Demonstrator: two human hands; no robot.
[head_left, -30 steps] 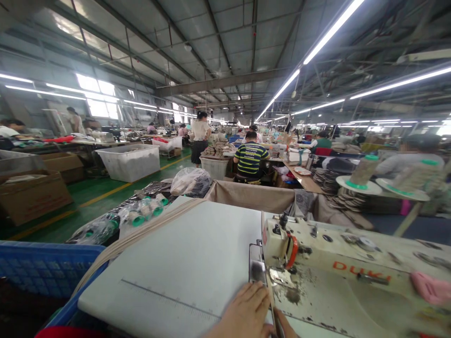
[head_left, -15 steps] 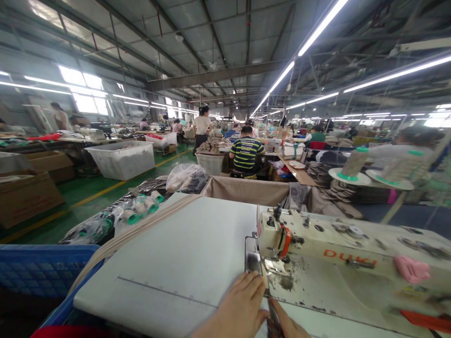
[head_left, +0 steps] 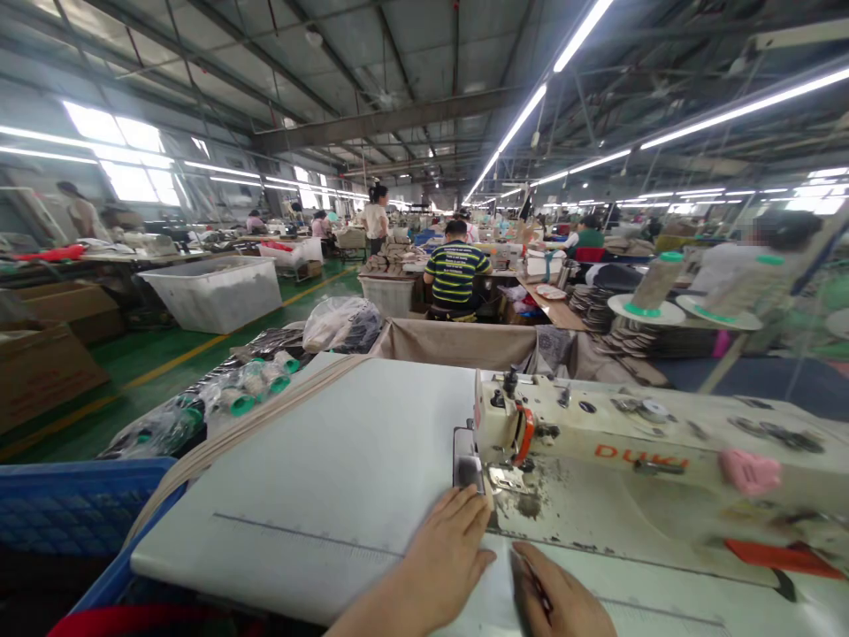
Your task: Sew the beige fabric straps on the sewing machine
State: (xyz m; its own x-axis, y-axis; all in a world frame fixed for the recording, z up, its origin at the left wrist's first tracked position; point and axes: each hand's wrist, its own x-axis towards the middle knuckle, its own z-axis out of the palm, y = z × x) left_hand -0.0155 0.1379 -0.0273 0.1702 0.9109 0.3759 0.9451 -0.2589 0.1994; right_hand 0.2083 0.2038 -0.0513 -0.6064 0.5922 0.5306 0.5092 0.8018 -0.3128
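Here you are at the machine [head_left: 616, 425], both hands in front of its needle end, on your side of it. Your left hand [head_left: 446, 556] is the nearer one: palm down, fingers straight and close together, fingertips at the near end of the metal plate [head_left: 468, 467] that sits just left of the machine. It looks unclenched; whether anything lies under the palm, you can't tell from here.

Over to your right hand [head_left: 563, 594], farther back from the machine and lower in view. Its fingers are curled, and it seems to grip a slim dark piece [head_left: 521, 584], too blurred to name. And this is the relation to watch: the dark piece lies short of the machine's needle end, on your side, its long axis running roughly away from you with the far tip leaning slightly left. The plate's long side runs away from you too. Your right hand has the piece; your left is closer to the needle end. The hands sit apart, a strip of table [head_left: 318, 460] between them.

Left of the machine, well apart, pale strips [head_left: 256, 420] drape along the table's edge.
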